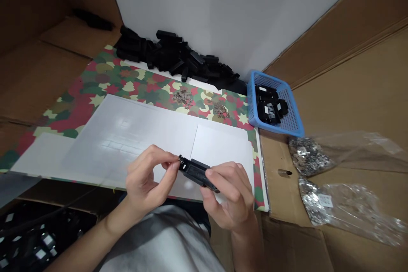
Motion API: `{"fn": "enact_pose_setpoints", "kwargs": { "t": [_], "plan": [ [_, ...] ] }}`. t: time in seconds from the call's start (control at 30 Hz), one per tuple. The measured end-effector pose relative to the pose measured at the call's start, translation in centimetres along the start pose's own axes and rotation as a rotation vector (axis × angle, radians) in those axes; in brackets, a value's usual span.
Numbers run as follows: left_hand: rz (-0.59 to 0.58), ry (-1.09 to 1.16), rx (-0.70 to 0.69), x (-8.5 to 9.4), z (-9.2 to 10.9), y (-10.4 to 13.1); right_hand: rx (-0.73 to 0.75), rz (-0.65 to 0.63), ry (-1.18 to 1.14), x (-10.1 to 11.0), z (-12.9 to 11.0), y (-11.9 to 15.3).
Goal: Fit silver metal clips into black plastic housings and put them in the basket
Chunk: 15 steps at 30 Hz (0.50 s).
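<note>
My right hand is closed around one end of a long black plastic housing, held tilted above the white sheet. At the housing's far left end, my left hand pinches with thumb and forefinger. Something small, dark and partly shiny shows at those fingertips, but I cannot tell whether it is a separate piece or the tip of the housing. Beyond my hands, two small heaps of metal pieces lie on the patterned cover: a left heap and a right heap.
Black plastic parts are piled along the back wall. A blue basket holds several black parts at the right. Clear bags of metal pieces lie on cardboard at far right. Many black parts fill the lower left.
</note>
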State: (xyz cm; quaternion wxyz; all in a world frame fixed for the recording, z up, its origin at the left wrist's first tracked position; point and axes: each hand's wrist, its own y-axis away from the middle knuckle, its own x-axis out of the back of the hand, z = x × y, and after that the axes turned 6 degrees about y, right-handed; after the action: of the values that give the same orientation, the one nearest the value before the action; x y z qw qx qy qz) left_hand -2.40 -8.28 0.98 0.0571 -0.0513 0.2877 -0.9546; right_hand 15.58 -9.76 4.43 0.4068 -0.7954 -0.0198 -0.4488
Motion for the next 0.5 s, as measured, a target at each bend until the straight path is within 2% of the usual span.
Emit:
{"fn": "enact_pose_setpoints", "kwargs": {
  "t": [0.37,0.5],
  "plan": [
    [-0.03,-0.046,0.047,0.03,0.76,-0.2,0.064,0.018,0.09,0.09,-0.11,-0.22],
    [-0.079,-0.039,-0.005,0.3,0.8,-0.37,0.062,0.078,0.087,-0.14,-0.07,-0.56]
  ]
}}
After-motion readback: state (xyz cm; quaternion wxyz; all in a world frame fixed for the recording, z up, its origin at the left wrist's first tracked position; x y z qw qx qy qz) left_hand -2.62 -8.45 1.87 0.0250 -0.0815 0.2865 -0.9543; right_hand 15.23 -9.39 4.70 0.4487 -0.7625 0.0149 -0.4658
